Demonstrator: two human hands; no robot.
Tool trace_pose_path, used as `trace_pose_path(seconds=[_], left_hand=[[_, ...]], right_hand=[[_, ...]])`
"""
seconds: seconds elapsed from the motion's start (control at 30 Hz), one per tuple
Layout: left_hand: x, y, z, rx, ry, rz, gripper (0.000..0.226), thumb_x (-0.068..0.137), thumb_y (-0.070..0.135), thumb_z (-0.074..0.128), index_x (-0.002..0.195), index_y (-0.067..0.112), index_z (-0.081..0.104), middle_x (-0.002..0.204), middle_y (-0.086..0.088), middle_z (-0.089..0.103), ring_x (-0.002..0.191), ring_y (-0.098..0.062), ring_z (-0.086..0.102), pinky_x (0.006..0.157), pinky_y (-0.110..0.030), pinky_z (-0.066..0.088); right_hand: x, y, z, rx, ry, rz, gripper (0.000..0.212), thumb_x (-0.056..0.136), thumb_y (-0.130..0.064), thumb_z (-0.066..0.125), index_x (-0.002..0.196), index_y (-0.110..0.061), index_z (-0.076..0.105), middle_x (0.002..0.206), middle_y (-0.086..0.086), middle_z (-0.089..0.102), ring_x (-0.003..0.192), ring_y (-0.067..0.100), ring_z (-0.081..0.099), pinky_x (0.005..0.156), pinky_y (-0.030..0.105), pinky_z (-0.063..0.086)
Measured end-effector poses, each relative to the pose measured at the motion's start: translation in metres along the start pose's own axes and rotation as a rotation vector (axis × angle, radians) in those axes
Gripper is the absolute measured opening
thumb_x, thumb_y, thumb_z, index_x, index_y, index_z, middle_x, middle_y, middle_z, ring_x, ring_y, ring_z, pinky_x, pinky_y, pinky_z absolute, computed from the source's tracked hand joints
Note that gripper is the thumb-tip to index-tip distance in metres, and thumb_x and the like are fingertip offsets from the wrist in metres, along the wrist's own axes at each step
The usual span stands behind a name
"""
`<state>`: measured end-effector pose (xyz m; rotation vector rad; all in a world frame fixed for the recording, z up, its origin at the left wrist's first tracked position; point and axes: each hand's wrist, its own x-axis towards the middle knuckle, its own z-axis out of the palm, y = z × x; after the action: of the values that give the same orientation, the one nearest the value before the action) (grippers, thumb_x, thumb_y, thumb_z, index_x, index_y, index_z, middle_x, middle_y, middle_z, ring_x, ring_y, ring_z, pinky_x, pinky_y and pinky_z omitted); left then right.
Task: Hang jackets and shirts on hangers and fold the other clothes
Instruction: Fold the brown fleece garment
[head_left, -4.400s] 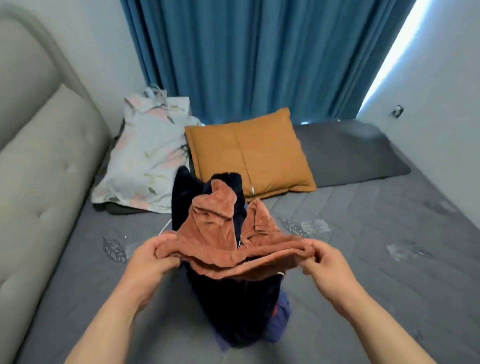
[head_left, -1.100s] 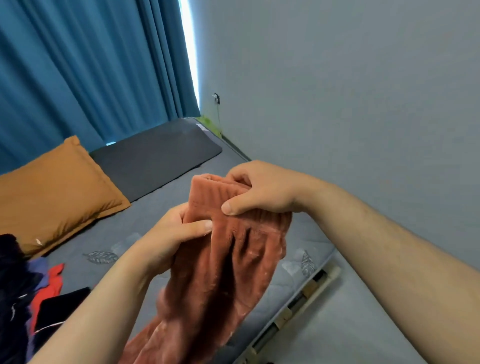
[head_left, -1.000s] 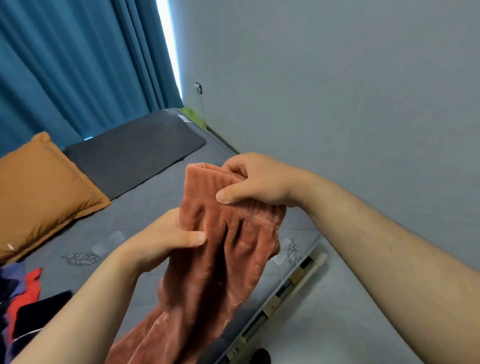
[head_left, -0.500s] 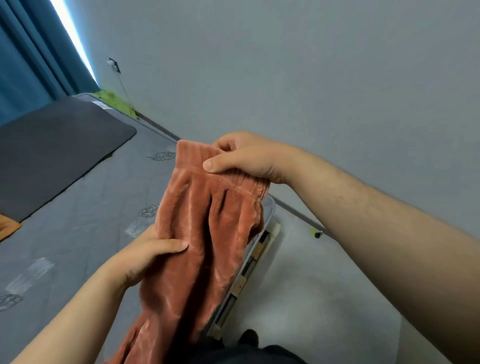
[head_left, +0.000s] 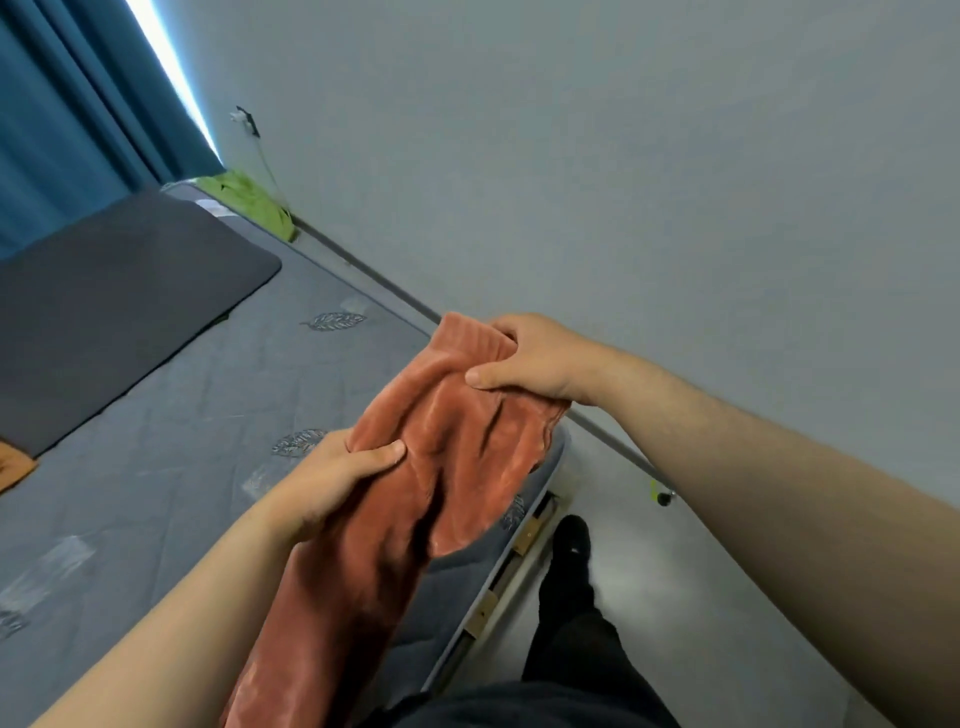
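The left hand (head_left: 332, 483) grips the rust-coloured garment (head_left: 431, 478) partway down its near edge, thumb laid across the front and fingers curled behind; that hold looks meant to steady the hanging length and keep its layers from sliding apart. The garment itself is held in the air between both hands, above the right-hand edge of the grey quilted mattress (head_left: 171, 415); from the top it slants down and toward the person, its lower part dropping out of view at the bottom of the frame. It is a soft, plush fabric with a velvety sheen; the top edge carries a ribbed band, which suggests a waistband, and below it the cloth gathers into deep lengthwise creases; it appears doubled over lengthwise, though the layers cannot be counted. The right hand (head_left: 524, 358) pinches that ribbed band at the upper corner, thumb on the near face and fingers wrapped over the top; held high like this, it lets the cloth hang straight under its own weight, a sensible set-up for folding rather than hanging on a hanger.
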<state>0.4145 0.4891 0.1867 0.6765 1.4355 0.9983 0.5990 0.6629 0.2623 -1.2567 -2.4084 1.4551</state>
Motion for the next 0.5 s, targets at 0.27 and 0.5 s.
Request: trace_pose_path(seconds=[0.27,0.5], left_hand=[[0.138,-0.024,0.011,0.130,0.212,-0.134,0.010,0.079,0.027,0.077,0.083,0.018,0.073,0.079,0.008,0.072,0.071,-0.008,0.065,0.070,-0.025,0.052],[0.241,-0.070,0.017,0.447,0.359,-0.368,0.036,0.091,0.041,0.062,0.066,0.015,0.058,0.058,0.005,0.057,0.057,-0.011,0.055,0.053,-0.024,0.038]], right_hand=[[0.152,0.108,-0.024,0.079,-0.229,0.031,0.040,0.077,-0.030,0.079,0.110,-0.017,0.061,0.104,-0.001,0.069,0.095,0.015,0.065,0.088,0.033,0.052],[0.229,0.213,0.007,0.154,-0.431,0.241,0.055,0.063,-0.051,0.075,0.108,-0.022,0.063,0.103,-0.001,0.073,0.095,0.015,0.070,0.090,0.045,0.055]])
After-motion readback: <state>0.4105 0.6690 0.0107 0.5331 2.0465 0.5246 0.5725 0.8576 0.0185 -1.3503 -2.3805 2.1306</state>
